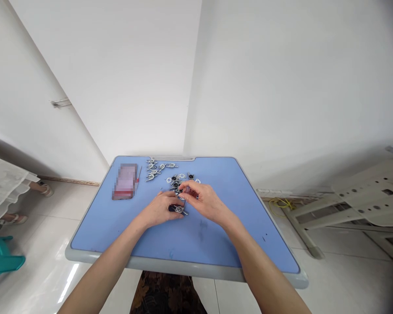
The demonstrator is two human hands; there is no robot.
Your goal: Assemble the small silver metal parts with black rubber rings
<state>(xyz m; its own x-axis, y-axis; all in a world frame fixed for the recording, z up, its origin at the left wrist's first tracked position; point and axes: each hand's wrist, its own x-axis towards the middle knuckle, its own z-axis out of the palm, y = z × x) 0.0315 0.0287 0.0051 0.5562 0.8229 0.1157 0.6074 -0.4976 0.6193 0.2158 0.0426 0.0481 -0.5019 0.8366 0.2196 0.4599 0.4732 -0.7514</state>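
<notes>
Near the middle of the blue table [196, 244], my left hand [163, 208] is closed around a small metal and black part [178, 209]. Just to its right and above, my right hand [201, 200] pinches a small screwdriver with a purplish handle [190, 191], its thin shaft pointing down toward the held part. Several black and silver parts [174, 179] and flat oval metal plates [182, 175] lie just beyond my hands, partly hidden by my fingers. Farther left sits a loose group of silver metal parts [153, 172].
A phone [125, 181] lies at the table's left, with a thin red and silver tool [139, 174] beside it. White walls stand behind. A teal stool [3, 259] and a person's feet [18, 218] are at far left; a metal frame [356, 196] stands right.
</notes>
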